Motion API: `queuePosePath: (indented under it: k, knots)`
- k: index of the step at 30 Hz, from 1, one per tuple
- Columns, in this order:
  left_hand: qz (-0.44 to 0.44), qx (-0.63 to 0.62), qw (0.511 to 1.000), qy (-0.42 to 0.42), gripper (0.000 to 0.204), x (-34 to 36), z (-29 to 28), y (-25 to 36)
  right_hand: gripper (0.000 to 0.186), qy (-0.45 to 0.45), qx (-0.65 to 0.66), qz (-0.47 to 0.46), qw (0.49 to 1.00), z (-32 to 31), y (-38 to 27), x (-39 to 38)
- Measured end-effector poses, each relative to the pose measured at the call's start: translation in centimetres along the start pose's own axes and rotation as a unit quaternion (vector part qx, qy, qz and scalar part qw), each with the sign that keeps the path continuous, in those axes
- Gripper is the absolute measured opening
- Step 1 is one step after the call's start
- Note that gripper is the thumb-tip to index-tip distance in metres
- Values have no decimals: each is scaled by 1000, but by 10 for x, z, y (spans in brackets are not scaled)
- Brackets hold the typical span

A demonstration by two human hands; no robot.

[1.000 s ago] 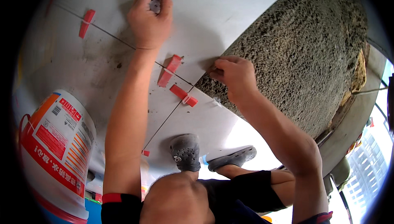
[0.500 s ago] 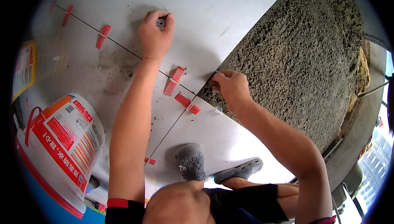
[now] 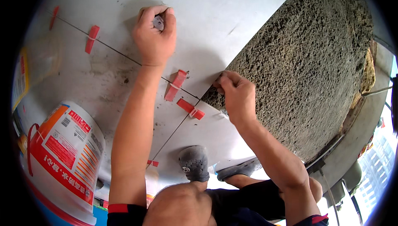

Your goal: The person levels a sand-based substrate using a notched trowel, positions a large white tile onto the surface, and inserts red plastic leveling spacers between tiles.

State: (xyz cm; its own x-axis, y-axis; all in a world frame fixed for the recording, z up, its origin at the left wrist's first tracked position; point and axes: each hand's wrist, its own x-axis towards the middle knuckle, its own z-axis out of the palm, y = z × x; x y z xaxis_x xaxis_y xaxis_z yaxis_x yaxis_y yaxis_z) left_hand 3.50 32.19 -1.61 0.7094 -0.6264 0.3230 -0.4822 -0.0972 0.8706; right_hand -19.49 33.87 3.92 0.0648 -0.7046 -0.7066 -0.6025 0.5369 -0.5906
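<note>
Left hand [image 3: 154,35] curls tight around a small grey piece [image 3: 158,22] on the smooth pale-grey floor tile [image 3: 232,10], right hand [image 3: 236,95] pinches fingertips narrow at that tile's corner edge beside rough grainy mortar bed [image 3: 306,64], red plastic levelling wedges [image 3: 176,86] on the joint between hands.

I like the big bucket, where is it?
In the head view, the white-and-orange plastic bucket sits at the lower left on the grey floor tiles, just left of the person's left forearm.
</note>
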Motion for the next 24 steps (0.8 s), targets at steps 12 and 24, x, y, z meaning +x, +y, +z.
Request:
queuePosePath:
  k: [12,24]
  knots:
    - [-108,5,994,-25,18,8,1,-18,28,-18,-79,39,996,-5,-28,-12]
    - [-361,-169,859,-321,35,-113,-74,140,36,-63,110,-194,973,-48,33,-133]
